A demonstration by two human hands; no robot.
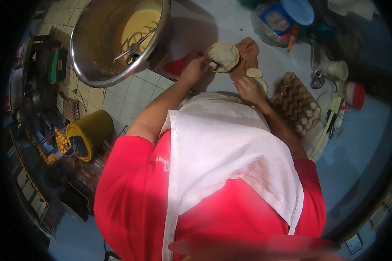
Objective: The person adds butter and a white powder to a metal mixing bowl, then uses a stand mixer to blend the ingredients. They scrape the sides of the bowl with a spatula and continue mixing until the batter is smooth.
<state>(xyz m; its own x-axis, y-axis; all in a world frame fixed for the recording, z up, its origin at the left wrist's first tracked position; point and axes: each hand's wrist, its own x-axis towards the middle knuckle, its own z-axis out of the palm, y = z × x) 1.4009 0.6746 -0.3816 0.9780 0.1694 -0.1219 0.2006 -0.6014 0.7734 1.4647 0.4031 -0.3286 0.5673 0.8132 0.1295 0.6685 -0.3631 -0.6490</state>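
A round pale tub (227,52) of white powder stands on the table before me, beside a crumpled brown cloth or bag (246,55). My left hand (196,70) reaches its near left rim. Its fingers pinch what looks like a small spoon (213,65) heaped with powder, next to a dark hollow. To the right, my right hand (250,88) has its fingers curled, close to a small pale oval piece (254,72). A round pale lid or dish (263,85) is partly hidden behind that hand; whether the fingers hold anything is unclear.
A big metal mixing bowl (94,42) tilts at upper left, with yellow batter (142,21) and a wire whisk (137,45). On the right are a cardboard egg tray (289,91) with several eggs (308,114), a blue scale (276,21), a red-lidded jar (358,96) and a spatula (325,124).
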